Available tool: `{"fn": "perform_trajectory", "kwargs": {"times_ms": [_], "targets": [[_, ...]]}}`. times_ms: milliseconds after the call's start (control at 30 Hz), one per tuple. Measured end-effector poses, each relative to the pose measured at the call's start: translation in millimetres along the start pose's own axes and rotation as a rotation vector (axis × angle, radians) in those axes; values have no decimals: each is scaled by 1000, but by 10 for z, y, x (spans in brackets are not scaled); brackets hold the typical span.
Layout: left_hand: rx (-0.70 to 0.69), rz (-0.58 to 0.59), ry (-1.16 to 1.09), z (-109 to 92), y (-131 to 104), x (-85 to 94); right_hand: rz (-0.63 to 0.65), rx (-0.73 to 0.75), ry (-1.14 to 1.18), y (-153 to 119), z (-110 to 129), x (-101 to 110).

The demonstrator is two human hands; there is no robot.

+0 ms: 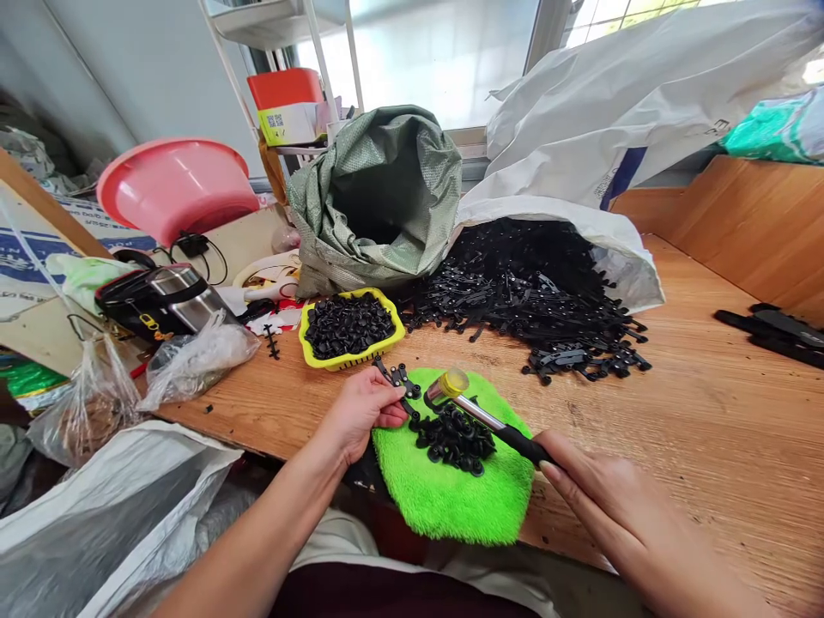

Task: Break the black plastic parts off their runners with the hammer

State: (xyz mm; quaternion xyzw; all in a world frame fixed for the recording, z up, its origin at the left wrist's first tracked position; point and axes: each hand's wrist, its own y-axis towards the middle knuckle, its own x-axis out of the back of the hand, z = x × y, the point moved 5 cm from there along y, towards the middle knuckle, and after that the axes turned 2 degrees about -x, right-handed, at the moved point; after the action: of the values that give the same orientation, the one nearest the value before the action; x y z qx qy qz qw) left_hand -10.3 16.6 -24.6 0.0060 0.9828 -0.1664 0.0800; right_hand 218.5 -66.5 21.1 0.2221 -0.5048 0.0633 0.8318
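My left hand [366, 407] pinches several small black plastic parts [404, 386] over the upper left edge of a bright green cloth [451, 506]. Wrapped round the black grip of a small hammer [482, 417] is my right hand [598, 489]. The hammer's yellow-tipped head is just right of the held parts, above the cloth. A pile of small round black pieces [457, 439] lies on the cloth beneath the hammer. Behind my left hand stands a yellow basket [351, 359] filled with small black pieces.
Black strips [508, 283] spill from a white sack [634, 257] onto the wooden table [721, 446]. A grey-green sack [315, 232] stands open behind the basket. Plastic bags [199, 352], a black bag [129, 296] and a pink basin [180, 184] are at left; dark straps [772, 330] lie at right.
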Motion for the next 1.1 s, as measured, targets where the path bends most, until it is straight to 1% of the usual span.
{"fn": "perform_trajectory", "kwargs": {"times_ms": [133,200,300,367,500,567,633,667,800,933,1033,1100], "targets": [[-45,-1,7,5,1,5,-11,71,-17,39,57,44],[-70,3,5,4,-10,2,-14,87,-71,70,71,31],[-105,22,-3,2,-31,-13,49,142,-213,117,112,-42],[-134,29,-16,1,-39,-20,85,180,-257,132,150,-66],[-204,39,-43,7,-42,-23,8,143,-153,126,180,-5],[-229,45,-44,14,-47,-24,45,152,-179,111,188,-37],[-246,36,-43,17,-55,-18,104,196,-250,93,201,-91],[-251,30,-44,18,-60,-16,104,210,-266,87,206,-98],[-248,38,-44,23,-64,-18,4,187,-257,77,195,-55],[-231,31,-29,33,-50,-4,78,216,-313,67,191,-123],[-218,37,-26,36,-31,7,29,170,-277,79,174,-126],[-210,47,-27,37,-12,3,21,166,-312,87,172,-134]]}}
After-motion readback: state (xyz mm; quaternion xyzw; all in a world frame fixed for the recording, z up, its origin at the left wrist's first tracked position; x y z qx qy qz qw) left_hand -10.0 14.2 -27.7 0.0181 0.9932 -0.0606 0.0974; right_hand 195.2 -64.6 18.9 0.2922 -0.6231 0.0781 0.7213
